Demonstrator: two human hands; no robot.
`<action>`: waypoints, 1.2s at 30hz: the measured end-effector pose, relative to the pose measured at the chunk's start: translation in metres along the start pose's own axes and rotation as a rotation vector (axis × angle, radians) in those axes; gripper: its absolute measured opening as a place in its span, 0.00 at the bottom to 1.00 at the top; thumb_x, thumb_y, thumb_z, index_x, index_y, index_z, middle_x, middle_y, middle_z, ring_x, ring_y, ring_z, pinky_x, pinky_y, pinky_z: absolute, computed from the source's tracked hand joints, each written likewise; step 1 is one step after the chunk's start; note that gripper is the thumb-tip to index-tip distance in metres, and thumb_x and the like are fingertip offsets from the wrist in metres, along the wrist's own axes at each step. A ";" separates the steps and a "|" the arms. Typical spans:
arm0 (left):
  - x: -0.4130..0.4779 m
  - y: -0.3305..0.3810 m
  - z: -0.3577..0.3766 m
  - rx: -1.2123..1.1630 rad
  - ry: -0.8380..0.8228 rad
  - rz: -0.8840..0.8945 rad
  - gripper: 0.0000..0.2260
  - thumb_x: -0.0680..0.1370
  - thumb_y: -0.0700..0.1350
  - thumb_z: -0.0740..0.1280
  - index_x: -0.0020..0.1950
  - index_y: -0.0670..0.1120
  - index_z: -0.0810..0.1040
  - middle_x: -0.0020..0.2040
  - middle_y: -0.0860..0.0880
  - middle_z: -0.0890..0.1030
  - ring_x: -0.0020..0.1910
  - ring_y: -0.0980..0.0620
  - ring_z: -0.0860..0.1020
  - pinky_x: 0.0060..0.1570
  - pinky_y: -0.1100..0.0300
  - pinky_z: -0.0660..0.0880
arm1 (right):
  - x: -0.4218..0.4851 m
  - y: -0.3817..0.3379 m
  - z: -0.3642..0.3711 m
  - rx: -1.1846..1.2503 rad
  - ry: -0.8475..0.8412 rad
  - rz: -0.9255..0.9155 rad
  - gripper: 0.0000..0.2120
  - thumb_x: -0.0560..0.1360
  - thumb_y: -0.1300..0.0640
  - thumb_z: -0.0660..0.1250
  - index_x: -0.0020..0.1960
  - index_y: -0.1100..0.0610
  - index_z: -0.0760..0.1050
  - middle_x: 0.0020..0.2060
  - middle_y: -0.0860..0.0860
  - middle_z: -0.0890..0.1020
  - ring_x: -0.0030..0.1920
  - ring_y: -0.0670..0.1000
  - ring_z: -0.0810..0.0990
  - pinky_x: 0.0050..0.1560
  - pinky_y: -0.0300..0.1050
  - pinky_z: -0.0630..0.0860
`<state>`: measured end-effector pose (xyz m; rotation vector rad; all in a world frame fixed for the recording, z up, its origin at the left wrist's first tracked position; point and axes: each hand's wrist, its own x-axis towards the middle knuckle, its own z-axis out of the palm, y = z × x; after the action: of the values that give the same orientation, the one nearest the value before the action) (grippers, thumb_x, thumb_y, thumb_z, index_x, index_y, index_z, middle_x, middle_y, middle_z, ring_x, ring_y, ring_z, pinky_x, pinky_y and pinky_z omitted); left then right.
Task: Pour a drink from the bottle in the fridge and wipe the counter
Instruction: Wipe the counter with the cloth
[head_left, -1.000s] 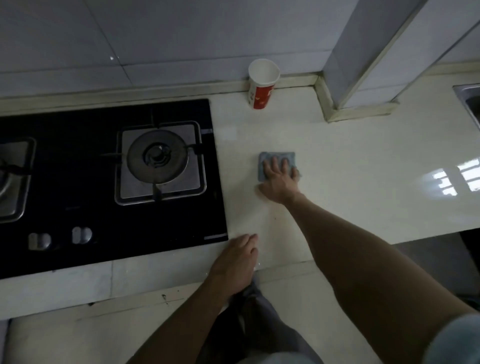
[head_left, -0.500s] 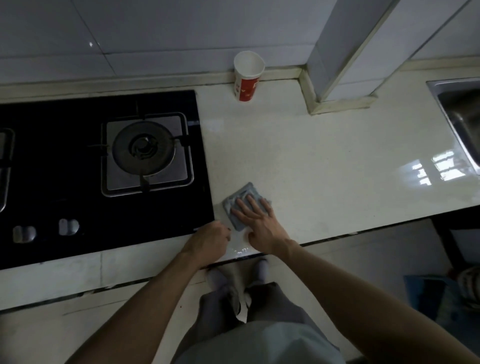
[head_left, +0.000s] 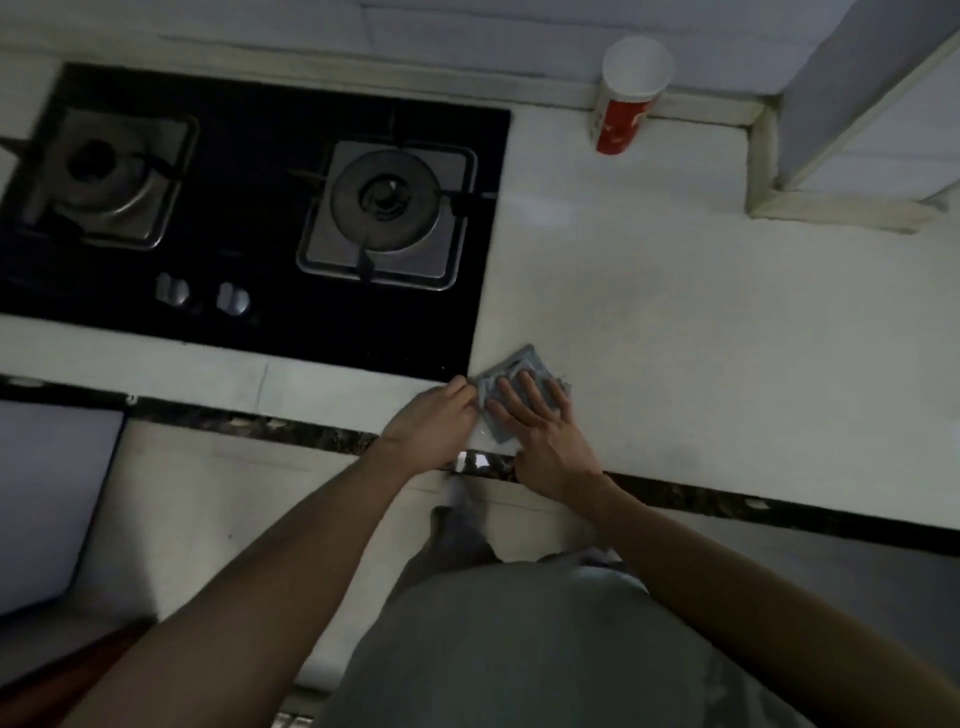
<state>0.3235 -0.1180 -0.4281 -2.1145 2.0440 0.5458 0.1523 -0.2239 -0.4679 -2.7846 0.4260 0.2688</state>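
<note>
Right grip (head_left: 540, 423) flat, fingers straight, pressing cloth (head_left: 519, 359) on worktop (head_left: 727, 338); left grip (head_left: 436, 421) curled at cloth's left edge, pinch unclear. Open worktop lies right of and beyond both.

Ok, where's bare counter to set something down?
Free: the wide counter between stove and pillar, in front of the cup; also the strip in front of the stove. Crowded: the front edge by the stove's corner, where left hand and right hand are at the cloth.
</note>
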 end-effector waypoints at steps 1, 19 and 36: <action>-0.005 0.007 0.003 -0.001 -0.015 -0.039 0.12 0.69 0.40 0.69 0.52 0.42 0.82 0.53 0.46 0.78 0.56 0.47 0.75 0.46 0.55 0.79 | -0.004 0.005 0.000 -0.013 -0.010 -0.056 0.34 0.69 0.47 0.51 0.75 0.53 0.65 0.76 0.53 0.61 0.77 0.59 0.54 0.73 0.62 0.46; 0.086 0.176 -0.019 -0.140 -0.068 -0.256 0.16 0.74 0.34 0.60 0.62 0.38 0.76 0.69 0.44 0.67 0.66 0.44 0.67 0.54 0.49 0.78 | -0.157 0.208 -0.033 -0.093 -0.049 -0.040 0.36 0.65 0.58 0.50 0.72 0.52 0.70 0.74 0.50 0.66 0.76 0.56 0.61 0.72 0.61 0.54; 0.195 0.290 -0.027 -0.231 -0.208 -0.124 0.27 0.76 0.39 0.61 0.76 0.45 0.66 0.79 0.42 0.57 0.76 0.40 0.56 0.75 0.40 0.55 | -0.317 0.344 -0.027 0.136 0.124 1.104 0.36 0.73 0.58 0.59 0.79 0.53 0.51 0.79 0.54 0.50 0.78 0.58 0.45 0.75 0.62 0.42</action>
<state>0.0418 -0.3269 -0.4316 -2.1810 1.7987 0.9781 -0.2509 -0.4621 -0.4648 -2.1460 1.8829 0.2717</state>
